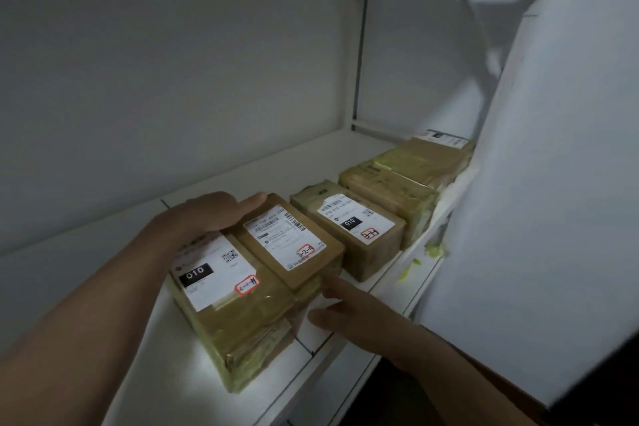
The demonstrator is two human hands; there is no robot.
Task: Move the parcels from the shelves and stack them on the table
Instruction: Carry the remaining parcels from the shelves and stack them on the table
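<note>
On the shelf (311, 156), a brown, taped parcel (294, 242) with a white label is pressed between the left hand (207, 214), flat behind it, and the right hand (349, 311), fingers straight at its front; similar parcels (359, 228) are lined alongside

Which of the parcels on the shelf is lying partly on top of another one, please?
The second parcel from the near end: its edge rides up over the nearest parcel, while the rest sit flat.

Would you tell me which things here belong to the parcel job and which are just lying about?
Belonging: front parcel, second parcel, third parcel, fourth parcel, fifth parcel, left hand, right hand, shelf.
Lying about: green scraps at the shelf edge.
</note>
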